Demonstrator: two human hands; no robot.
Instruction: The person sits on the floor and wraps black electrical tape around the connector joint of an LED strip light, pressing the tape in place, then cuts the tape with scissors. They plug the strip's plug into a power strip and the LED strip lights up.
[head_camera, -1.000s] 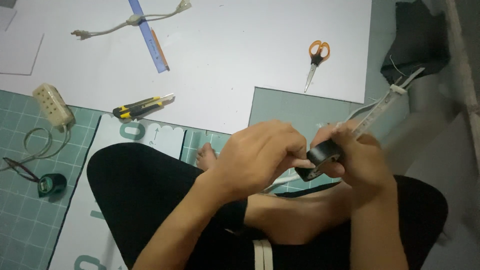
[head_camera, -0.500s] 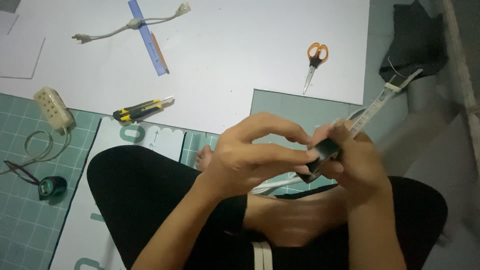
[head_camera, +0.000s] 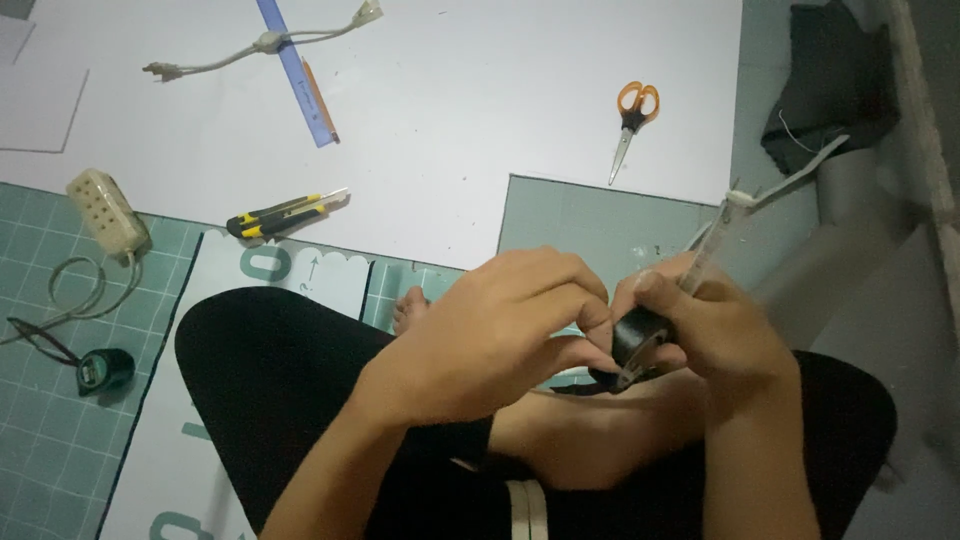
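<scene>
Two hands meet over our crossed legs, seen from above. Our left hand (head_camera: 490, 335) curls inward, its fingertips (head_camera: 590, 315) pinched at the edge of a black tape roll (head_camera: 640, 340). Our right hand (head_camera: 715, 325) is clenched around that roll and around a pale strip (head_camera: 722, 232) that rises from the fist toward the upper right. The roll sits between the two hands, just above the bare shin; most of it is hidden by the fingers, so we cannot tell how the strip joins it.

Beneath the legs lies a green cutting mat (head_camera: 50, 450) ruled in squares, on the floor. A white printed sheet (head_camera: 260, 265) rests on it beside the knee. At the left, on the mat, are a small round tape measure (head_camera: 105, 368) and a cream power strip (head_camera: 105, 212) with its coiled cord.

Beyond these, a large white board (head_camera: 450, 110) covers the floor. A yellow and black utility knife (head_camera: 280, 214) lies at its near edge. Orange-handled scissors (head_camera: 632, 120) lie well apart to the right. Farthest off, a blue ruler (head_camera: 297, 72) crosses a white cable (head_camera: 265, 45).

At the upper right a dark cloth (head_camera: 835, 75) lies crumpled; the grey shapes below it are dim and hard to make out. The frame cuts off the mat at the left and bottom edges.
</scene>
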